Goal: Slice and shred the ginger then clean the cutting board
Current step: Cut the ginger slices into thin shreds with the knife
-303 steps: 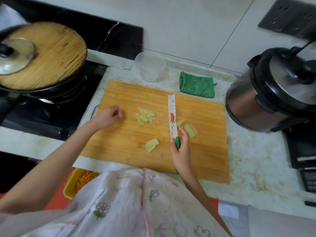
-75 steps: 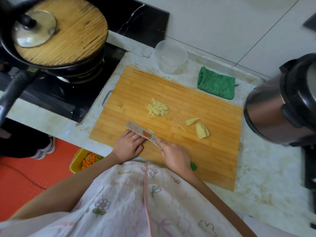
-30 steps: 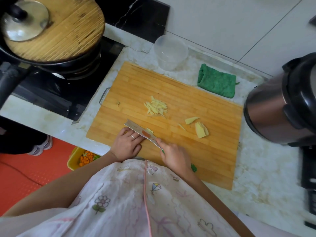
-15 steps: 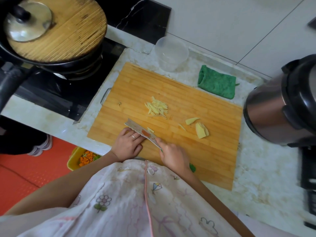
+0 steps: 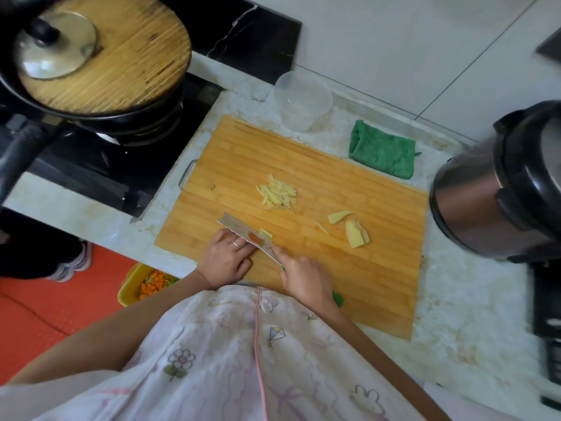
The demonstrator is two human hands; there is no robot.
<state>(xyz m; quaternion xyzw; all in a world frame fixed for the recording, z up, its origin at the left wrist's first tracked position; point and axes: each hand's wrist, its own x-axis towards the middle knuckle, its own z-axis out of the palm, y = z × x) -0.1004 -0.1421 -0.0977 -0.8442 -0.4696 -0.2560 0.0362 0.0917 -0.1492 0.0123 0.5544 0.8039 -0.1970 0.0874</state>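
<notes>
At the near edge of the cutting board (image 5: 379,284), we are shredding ginger. Our right hand (image 5: 303,281) is gripping the green handle of the knife (image 5: 243,233). Our left hand (image 5: 224,259) is resting against the blade's flat with its fingertips hidden behind it, so we cannot tell whether they are pinning a piece. Finished shreds (image 5: 277,194) are lying mid-board, and uncut slices (image 5: 356,233) are waiting well to the right. We are judging that tucked fingertips and thin, even, tip-anchored strokes are serving best here.

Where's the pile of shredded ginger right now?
In the head view, the shredded ginger pile lies near the middle of the cutting board, just beyond the knife and to the left of the uncut ginger slices.
</notes>
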